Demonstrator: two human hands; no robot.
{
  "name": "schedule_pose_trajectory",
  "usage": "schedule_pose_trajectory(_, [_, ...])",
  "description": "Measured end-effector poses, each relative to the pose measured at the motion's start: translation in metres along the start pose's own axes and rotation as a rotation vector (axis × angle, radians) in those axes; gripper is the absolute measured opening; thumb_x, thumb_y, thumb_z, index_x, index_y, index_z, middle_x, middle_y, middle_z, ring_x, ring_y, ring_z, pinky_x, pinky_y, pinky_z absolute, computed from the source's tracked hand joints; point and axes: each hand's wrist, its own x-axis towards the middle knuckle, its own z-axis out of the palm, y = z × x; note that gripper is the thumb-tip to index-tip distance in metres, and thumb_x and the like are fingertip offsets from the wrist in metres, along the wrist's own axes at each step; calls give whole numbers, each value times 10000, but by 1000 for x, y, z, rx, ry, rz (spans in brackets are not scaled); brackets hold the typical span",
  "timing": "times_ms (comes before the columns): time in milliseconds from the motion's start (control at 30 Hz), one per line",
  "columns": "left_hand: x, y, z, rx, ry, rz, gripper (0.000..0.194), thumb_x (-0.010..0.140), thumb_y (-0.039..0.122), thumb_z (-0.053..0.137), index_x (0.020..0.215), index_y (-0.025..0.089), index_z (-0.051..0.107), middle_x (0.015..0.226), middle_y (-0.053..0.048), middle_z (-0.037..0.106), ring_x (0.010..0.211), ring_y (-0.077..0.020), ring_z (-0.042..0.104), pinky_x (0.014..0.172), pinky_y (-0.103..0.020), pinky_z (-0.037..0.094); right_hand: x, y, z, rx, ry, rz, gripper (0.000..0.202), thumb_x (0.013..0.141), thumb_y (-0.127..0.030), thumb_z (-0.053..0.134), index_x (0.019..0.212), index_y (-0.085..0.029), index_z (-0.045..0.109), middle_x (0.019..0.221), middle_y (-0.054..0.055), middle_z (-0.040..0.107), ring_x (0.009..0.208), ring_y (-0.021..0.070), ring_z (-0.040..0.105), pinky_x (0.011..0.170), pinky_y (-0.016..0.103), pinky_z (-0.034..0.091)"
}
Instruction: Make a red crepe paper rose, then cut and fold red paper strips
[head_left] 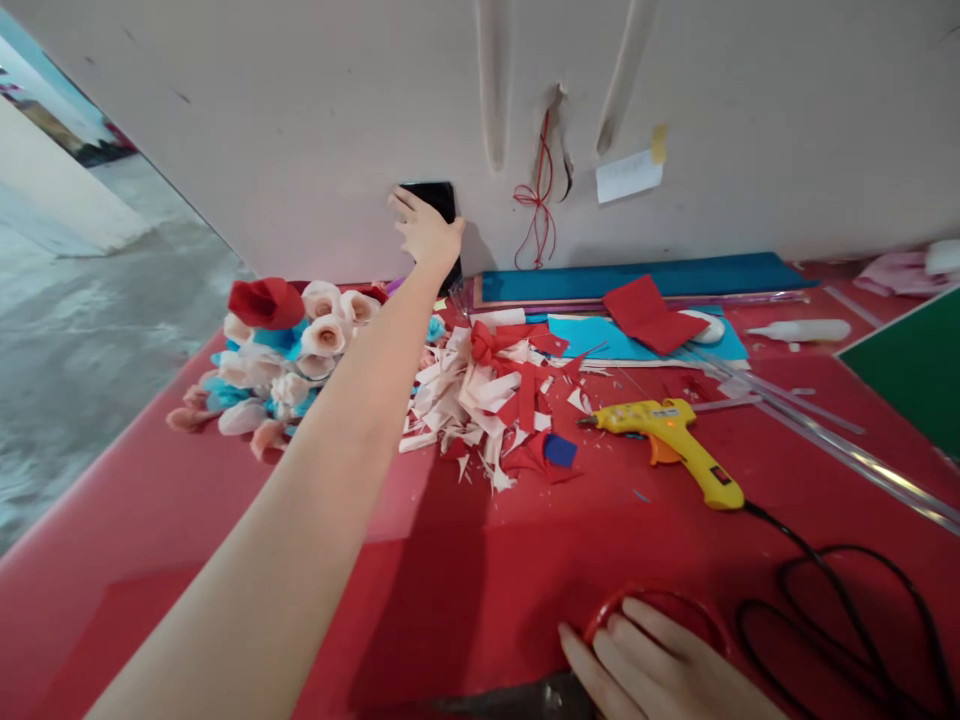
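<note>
My left hand (427,232) reaches far forward to a black phone (435,198) that stands upright against the pale wall, its fingers around the phone's edges. Low in the view, my right hand (649,655) lies on the red handles (694,606) of what look like scissors, fingers bent over them. A dark blade-like shape (540,697) shows at the bottom edge, partly cut off. Between the hands lie white and red paper scraps (480,395). A yellow glue gun (675,430) rests to their right.
Paper flowers (281,350) in red, white, pink and blue are heaped at the left. Blue sheets (637,277), red paper (651,314), clear sticks (847,440) and a white bottle (810,330) lie along the back. A black cord (832,580) loops at the right, below a green board (911,370).
</note>
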Motion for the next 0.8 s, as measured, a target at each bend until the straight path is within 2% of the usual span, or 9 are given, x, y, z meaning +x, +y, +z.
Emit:
schedule_pose_trajectory(133, [-12,15,-15,57,31,-174,430,890,250,541,1286,144,411,1367,-131,395,1193,-257,443,990,-554,360,-5,-3,0,7,-67,-9,437,874,-24,165,1031,-95,567,782,28,611,726,154,531,813,338,367])
schedule_pose_trajectory(233, [-27,31,-28,67,23,-176,452,883,275,547,1299,164,409,1410,-120,347,1262,-289,377,1034,-580,301,-7,-3,1,23,-98,7,418,920,-101,170,1056,-98,565,819,37,618,750,156,523,817,338,365])
schedule_pose_trajectory(300, [-46,42,-39,37,0,-97,454,899,247,498,1326,153,376,1448,-113,285,1347,-308,252,1083,-572,228,-7,-3,2,3,-74,6,396,936,-136,188,1054,-105,564,832,39,624,775,159,520,812,340,361])
schedule_pose_trajectory(367, [-75,54,-58,-30,-43,52,591,853,74,505,1373,25,229,1464,-181,212,1385,-241,180,1141,-404,185,-6,-3,3,-34,-53,-13,389,935,-130,186,1026,-116,564,828,37,629,772,159,516,793,340,359])
schedule_pose_trajectory(433, [-115,62,-85,-124,-119,269,520,880,106,476,1355,75,266,1408,-100,327,1320,-119,307,1110,-212,240,-6,-3,3,-68,-84,-26,393,927,-114,179,1016,-123,562,823,37,632,757,159,510,775,339,361])
schedule_pose_trajectory(500, [-161,64,-120,-231,-276,509,237,930,212,388,1144,171,481,1191,11,508,1169,-99,482,1004,-173,369,-7,-2,1,-96,-136,-29,396,922,-110,182,1034,-129,561,824,37,632,755,164,508,781,343,363])
schedule_pose_trajectory(567, [-203,54,-157,-300,-518,708,254,952,229,322,862,226,559,842,69,603,889,-77,612,839,-163,470,-9,-1,-1,-129,-190,-51,405,919,-110,180,1062,-127,559,838,44,629,780,173,511,799,354,362])
schedule_pose_trajectory(667, [-250,19,-198,-271,-906,1011,188,923,154,367,902,168,553,788,-29,648,718,-122,604,637,-223,495,-12,0,-3,-174,-230,-87,411,914,-118,181,1103,-94,545,815,63,611,789,191,507,796,372,366])
schedule_pose_trajectory(800, [-277,-38,-219,-62,-979,1337,228,873,97,419,1044,139,563,782,-53,634,737,-160,589,570,-275,444,-15,-2,-5,-245,-274,-56,417,869,-84,234,1209,-40,472,835,89,590,845,210,510,814,386,382])
